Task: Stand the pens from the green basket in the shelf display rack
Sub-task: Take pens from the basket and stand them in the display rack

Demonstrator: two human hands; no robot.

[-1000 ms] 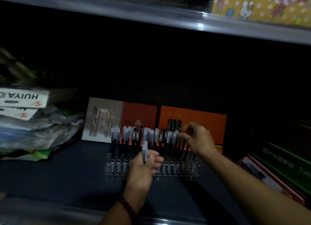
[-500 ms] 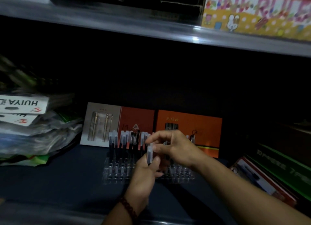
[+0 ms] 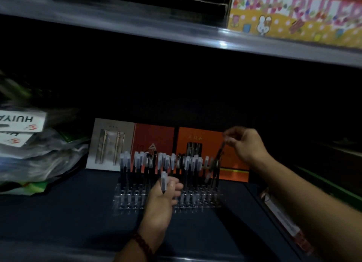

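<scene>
Right hand [image 3: 246, 146] – its grip pinches one pen [image 3: 215, 162] by the top end; the left hand [image 3: 162, 201] grip curls round a small bunch of capped pens [image 3: 164, 180].
The pinched pen hangs tilted over the right end of the clear display rack [image 3: 195, 203], which stands on the dark shelf [image 3: 68, 212] with standing pens [image 3: 160, 160] in rows – orange pen boxes [image 3: 199, 138] lean just behind.

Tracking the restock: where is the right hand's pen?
Head view, right of centre: the pen hangs tilted from the right hand over the display rack's right end.
</scene>
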